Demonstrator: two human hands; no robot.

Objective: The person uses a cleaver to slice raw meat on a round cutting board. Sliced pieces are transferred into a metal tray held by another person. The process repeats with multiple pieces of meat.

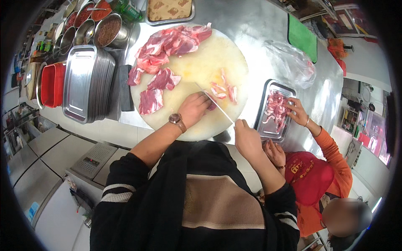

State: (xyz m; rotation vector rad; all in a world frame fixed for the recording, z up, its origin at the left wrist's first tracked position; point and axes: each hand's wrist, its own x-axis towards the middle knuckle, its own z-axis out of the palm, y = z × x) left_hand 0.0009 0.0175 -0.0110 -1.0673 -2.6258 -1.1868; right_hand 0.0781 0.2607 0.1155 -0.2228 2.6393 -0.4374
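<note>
My left hand (195, 108) presses a small piece of red meat (212, 106) onto a round cutting board (194, 125). My right hand (246, 136) grips the handle of a knife (220, 107), whose thin blade lies slantwise beside my left fingers. Several cut strips of meat (232, 93) rest on the board to the right of the blade. At the board's upper left lies a large slab of raw meat (172, 44). Below it are smaller chunks, one a dark red piece (163, 79), another a marbled piece (151, 101).
At right, a co-worker's hands (296, 111) are at a metal tray (289, 91) of meat strips, close to my right hand. A plastic bag (292, 62) and green cloth (302, 37) lie beyond. Stacked metal trays (80, 81), a dark block (126, 88) and spice bowls (108, 31) stand left.
</note>
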